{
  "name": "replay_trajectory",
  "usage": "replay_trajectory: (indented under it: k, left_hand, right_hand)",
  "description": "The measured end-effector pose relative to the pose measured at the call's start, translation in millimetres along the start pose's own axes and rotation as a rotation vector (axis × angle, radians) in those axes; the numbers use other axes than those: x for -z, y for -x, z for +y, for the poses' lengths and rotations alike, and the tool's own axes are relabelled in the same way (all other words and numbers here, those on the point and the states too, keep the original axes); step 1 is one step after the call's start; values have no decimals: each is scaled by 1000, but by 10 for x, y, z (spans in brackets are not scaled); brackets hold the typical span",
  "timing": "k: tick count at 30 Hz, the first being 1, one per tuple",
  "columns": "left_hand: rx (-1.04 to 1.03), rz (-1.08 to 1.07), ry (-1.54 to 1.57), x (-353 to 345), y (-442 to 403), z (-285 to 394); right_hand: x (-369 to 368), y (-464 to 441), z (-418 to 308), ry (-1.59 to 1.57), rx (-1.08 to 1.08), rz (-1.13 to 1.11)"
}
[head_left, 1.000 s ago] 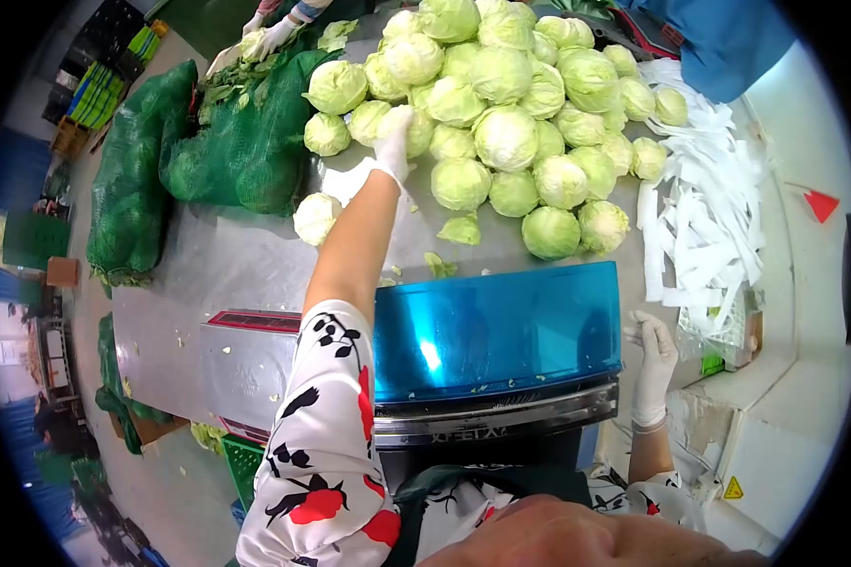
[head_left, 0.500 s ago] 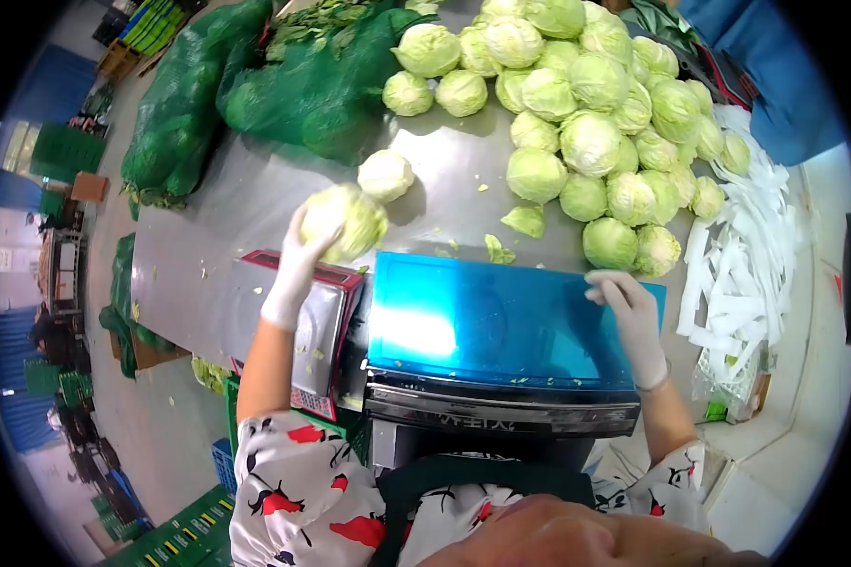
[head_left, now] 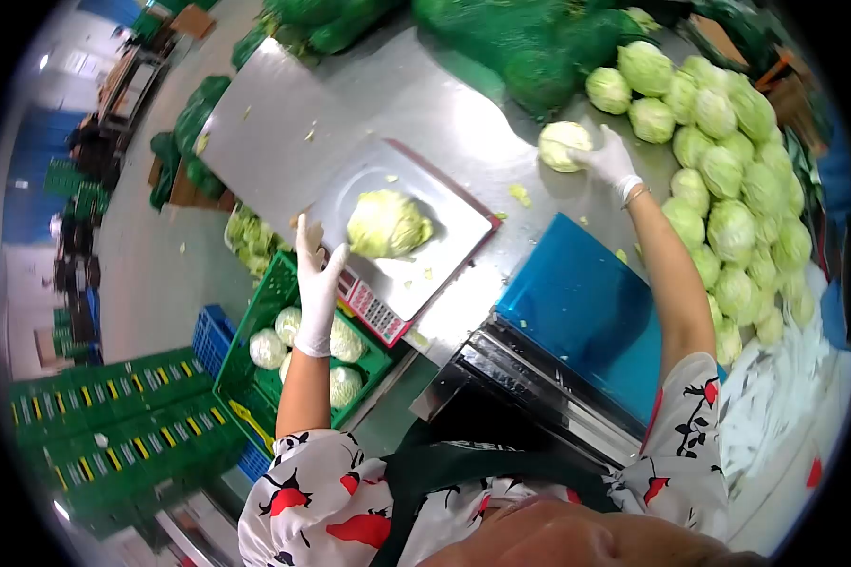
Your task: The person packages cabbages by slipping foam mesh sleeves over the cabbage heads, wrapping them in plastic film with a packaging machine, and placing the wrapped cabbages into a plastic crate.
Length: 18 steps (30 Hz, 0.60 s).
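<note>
A pale green cabbage (head_left: 386, 225) lies on the steel pan of a red-edged weighing scale (head_left: 449, 250). Just left of that cabbage, my gloved left hand (head_left: 318, 288) is open with fingers spread, holding nothing, above the near side of the scale. My gloved right hand (head_left: 611, 163) reaches across the table to a smaller, paler cabbage (head_left: 564, 146). Its thumb meets the right side of this cabbage while the other fingers stand apart from the thumb. The cabbage rests on the steel table.
A blue-topped machine (head_left: 586, 298) stands under my right arm. Many cabbages (head_left: 731, 227) are piled at the right, by white strips (head_left: 766, 406). Green net sacks (head_left: 529, 57) lie at the back. A green crate (head_left: 246, 364) with several cabbages stands below my left hand.
The cabbage my left hand held is now on the scale, released. My right hand has moved from the blue-topped machine to the lone cabbage. The view has turned left.
</note>
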<state>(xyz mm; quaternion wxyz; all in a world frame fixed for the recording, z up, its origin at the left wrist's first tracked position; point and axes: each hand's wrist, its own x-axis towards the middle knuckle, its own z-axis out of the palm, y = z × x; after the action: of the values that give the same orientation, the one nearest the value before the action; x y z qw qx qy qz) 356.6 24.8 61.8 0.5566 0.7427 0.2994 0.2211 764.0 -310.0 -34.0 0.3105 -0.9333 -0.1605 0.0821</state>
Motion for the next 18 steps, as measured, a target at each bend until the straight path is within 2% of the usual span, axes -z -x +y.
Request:
replay_trajectory:
  k: [1, 3, 5, 7, 11, 13, 15, 18]
  left_hand:
    - [-12, 66, 81, 118, 115, -15]
    - [-20, 211, -12, 439, 324, -85]
    - [44, 348, 70, 715, 502, -132]
    - [63, 411, 41, 940, 587, -207]
    - [56, 368, 112, 792, 541, -36]
    - [28, 280, 129, 572, 419, 5]
    - [-59, 181, 1, 272, 297, 22]
    - [-193, 90, -216, -198, 113, 65]
  right_hand:
    - [-86, -87, -68, 52, -15, -8]
    - [-250, -232, -112, 109, 16, -3]
    - [-268, -267, -181, -84, -37, -149]
    - [-259, -220, -290, -237, -135, -197]
    - [-275, -205, -303, -494, -314, -340]
    - [-274, -146, -312, -586, -406, -325]
    - [-214, -50, -377, -663, -466, -336]
    - [45, 264, -878, -741, -313, -445]
